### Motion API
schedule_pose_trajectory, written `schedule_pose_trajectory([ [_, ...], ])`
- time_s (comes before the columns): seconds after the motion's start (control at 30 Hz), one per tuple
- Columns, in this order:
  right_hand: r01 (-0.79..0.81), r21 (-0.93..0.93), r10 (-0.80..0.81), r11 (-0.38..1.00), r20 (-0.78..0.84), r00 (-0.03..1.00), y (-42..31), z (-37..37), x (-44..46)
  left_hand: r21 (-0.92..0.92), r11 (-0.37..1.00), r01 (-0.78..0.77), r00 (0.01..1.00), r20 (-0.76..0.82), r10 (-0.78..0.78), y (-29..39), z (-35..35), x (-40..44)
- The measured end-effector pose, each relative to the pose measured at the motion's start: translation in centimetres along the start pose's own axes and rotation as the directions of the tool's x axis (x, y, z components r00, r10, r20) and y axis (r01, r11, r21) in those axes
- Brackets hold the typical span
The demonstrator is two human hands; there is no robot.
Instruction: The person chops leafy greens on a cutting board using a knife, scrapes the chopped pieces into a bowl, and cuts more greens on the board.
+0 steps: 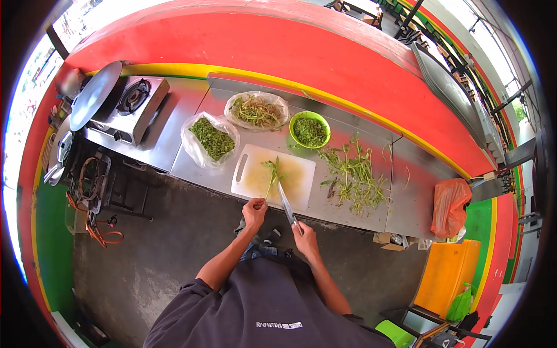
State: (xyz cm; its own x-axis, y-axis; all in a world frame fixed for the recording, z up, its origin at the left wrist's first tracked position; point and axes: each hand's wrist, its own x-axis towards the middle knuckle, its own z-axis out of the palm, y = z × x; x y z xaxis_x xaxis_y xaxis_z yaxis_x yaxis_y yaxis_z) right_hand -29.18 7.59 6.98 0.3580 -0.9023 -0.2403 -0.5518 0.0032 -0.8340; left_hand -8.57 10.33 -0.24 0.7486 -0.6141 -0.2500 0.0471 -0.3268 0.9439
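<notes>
Red wall (232,43) backs a long steel worktop (412,203), and at its left end a large pan (96,95) tilts beside a stove (134,110). Next come a bag of chopped greens (212,142) and, behind it to the right, a bag of stems (256,111), both mouths turned up, probably so that they can be reached into easily. Right of them lies the white board (246,180), its near side close to the worktop's front edge, which seems to suit short reaches from where the person stands. At that side the left hand (255,213) has its fingers pinching the stem end of a sprig (271,174), whose leaves point away over the board, perhaps to keep the fingers off the blade. The right hand (304,239) has its fingers wrapped round the handle of a knife (287,204), the blade slanting in just right of the stem; whether it touches cannot be told. Behind the board's far edge sits a green bowl (295,133) of chopped leaves. A strip of steel parts the board from a heap of greens (354,174), leaving the knife elbow room, and an orange bag (451,206) hangs at the worktop's right end.
</notes>
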Motion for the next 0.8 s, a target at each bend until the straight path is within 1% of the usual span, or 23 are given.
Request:
schedule_pose_trajectory([
  [0.03,-0.049,0.019,0.048,0.999,0.013,0.999,0.0,-0.2,-0.1,0.000,1.000,0.003,1.000,-0.002,-0.003,0.1,-0.1,-0.1],
  [0.07,-0.109,0.078,0.104,0.991,0.063,0.993,-0.5,-0.4,-0.2,0.000,1.000,0.001,1.000,-0.002,-0.001,0.1,0.0,-0.3],
  [0.1,-0.111,0.075,0.106,0.991,0.061,0.992,-1.0,-0.7,-0.3,-0.002,1.000,-0.002,1.000,0.001,0.002,0.1,0.2,-0.4],
  [0.17,-0.342,0.269,0.287,0.900,0.223,0.932,-2.0,-1.0,-0.7,-0.003,1.000,-0.008,1.000,0.002,0.008,0.0,0.5,-0.6],
  [0.2,-0.341,0.269,0.288,0.901,0.219,0.932,-2.1,-1.0,-0.7,-0.002,1.000,-0.016,1.000,-0.001,0.016,0.0,0.6,-0.6],
  [0.27,-0.438,0.319,0.345,0.840,0.309,0.886,-2.4,-0.9,-0.7,-0.019,1.000,-0.022,1.000,-0.008,0.021,0.1,1.0,-0.8],
  [0.3,-0.437,0.319,0.344,0.841,0.308,0.887,-2.5,-1.0,-0.7,-0.033,0.999,-0.026,0.999,-0.019,0.026,0.2,1.1,-0.9],
  [0.37,-0.496,0.362,0.361,0.789,0.380,0.852,-2.5,-1.0,-0.8,-0.036,0.999,-0.041,0.999,-0.017,0.040,0.1,1.2,-0.7],
  [0.53,-0.474,0.308,0.359,0.825,0.364,0.860,-1.8,-0.3,-0.7,-0.033,0.998,-0.056,0.998,-0.010,0.055,-0.4,1.5,-0.7],
  [0.6,-0.476,0.283,0.368,0.833,0.361,0.857,-1.5,-0.2,-0.6,-0.042,0.999,-0.027,1.000,-0.002,0.027,-0.1,1.4,-0.8],
  [0.73,-0.390,0.236,0.312,0.890,0.309,0.899,-1.2,-0.2,-0.6,-0.068,0.997,-0.048,0.999,-0.009,0.048,0.0,1.2,-0.9],
  [0.77,-0.353,0.213,0.286,0.911,0.288,0.914,-1.3,-0.2,-0.6,-0.060,0.998,-0.030,1.000,-0.006,0.030,0.0,1.0,-0.9],
  [0.8,-0.353,0.213,0.286,0.911,0.289,0.914,-1.3,-0.1,-0.6,-0.052,0.999,-0.012,1.000,-0.004,0.011,0.0,0.9,-0.8],
])
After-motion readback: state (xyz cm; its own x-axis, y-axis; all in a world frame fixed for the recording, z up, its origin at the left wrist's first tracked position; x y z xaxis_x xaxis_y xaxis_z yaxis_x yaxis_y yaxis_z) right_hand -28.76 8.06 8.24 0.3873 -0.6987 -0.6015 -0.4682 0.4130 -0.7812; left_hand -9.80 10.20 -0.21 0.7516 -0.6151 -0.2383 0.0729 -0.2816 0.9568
